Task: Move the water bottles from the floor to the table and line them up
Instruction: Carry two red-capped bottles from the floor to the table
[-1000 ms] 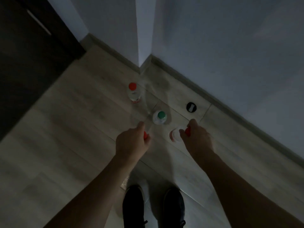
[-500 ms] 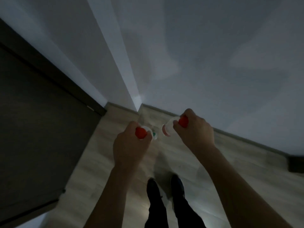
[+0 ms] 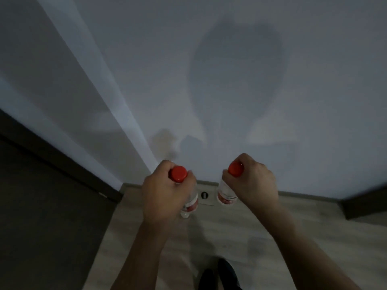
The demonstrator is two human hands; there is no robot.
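Left hand [image 3: 165, 197] and right hand [image 3: 254, 185] each grip 1 red-capped water bottle [image 3: 189, 203] by its neck; either could slip loose while carried.

A: What are the two bottles made of?

B: Clear, smooth plastic. The left clear plastic bottle with a red label [image 3: 191, 203] and the right clear plastic bottle with a red label [image 3: 225, 192] each carry a smooth, slightly glossy red plastic cap [image 3: 178, 173], [image 3: 235, 168].

A: And the surroundings?

B: The pale wood-look plank floor [image 3: 240, 227] has a matt grain. The white wall [image 3: 209, 70] looks painted, matt and smooth. The dark shoe [image 3: 227, 273] is too dim to tell.
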